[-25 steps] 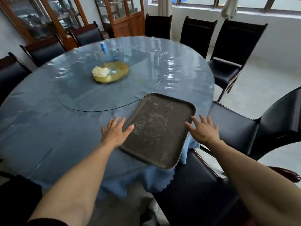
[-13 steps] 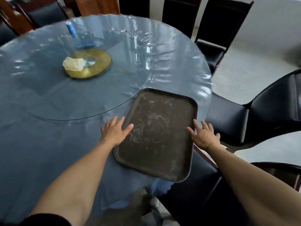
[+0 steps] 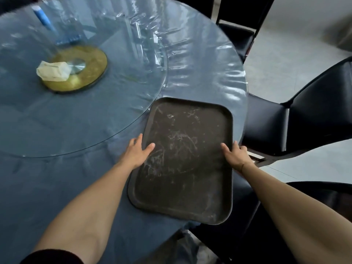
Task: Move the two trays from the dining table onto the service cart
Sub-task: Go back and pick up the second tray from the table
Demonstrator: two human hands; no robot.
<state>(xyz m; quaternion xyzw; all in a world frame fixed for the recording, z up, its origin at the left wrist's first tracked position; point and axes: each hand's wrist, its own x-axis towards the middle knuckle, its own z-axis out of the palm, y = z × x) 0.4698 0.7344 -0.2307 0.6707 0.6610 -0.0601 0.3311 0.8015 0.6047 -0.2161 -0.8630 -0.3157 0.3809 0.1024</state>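
Tray (image 3: 190, 178), one, scuffed, gripped at opposite rims by two hands, left hand (image 3: 136, 154) and right hand (image 3: 235, 156)

A round table (image 3: 57, 187) in blue cloth spreads under and beyond my left fingers (image 3: 140, 137). A clear plastic sheet (image 3: 209, 63) lies over it and catches soft daylight in wrinkled streaks. Further out from those fingers sits a glass turntable (image 3: 95, 121) on a brass-coloured hub (image 3: 93, 73). Just right of my right fingers (image 3: 236, 146) stands a black padded chair (image 3: 314, 115); another black chair (image 3: 238, 29) stands well beyond them. Between the two runs pale grey floor (image 3: 276, 73), and far off is what may be a light wall (image 3: 304, 16).
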